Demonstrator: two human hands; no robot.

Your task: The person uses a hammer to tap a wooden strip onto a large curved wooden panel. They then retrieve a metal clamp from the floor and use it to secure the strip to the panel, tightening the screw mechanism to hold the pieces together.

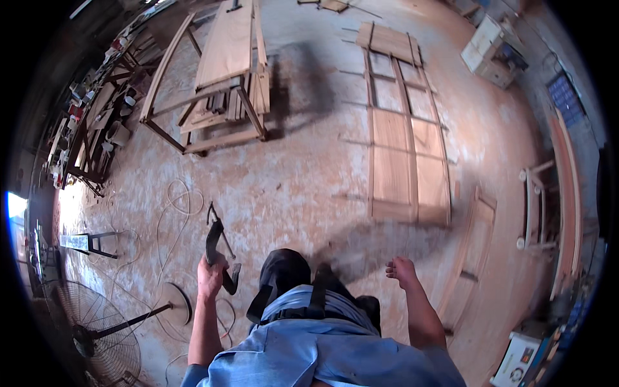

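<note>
My left hand is wrapped round a black tool with a curved body, a hooked tip and a thin rod alongside. Its exact kind I cannot make out. The tool is held above the floor, left of my legs. Out to the right, my right hand hangs in the air with its fingers curled into a loose fist, nothing visible in it. Ahead on the right lies a wooden door-like frame with panels, crossed by several thin bars. It is apart from both hands.
A wooden workbench frame carrying boards stands ahead left. Loose cables trail across the floor near a standing fan. A long wooden frame lies to the right, and a white machine sits at lower right.
</note>
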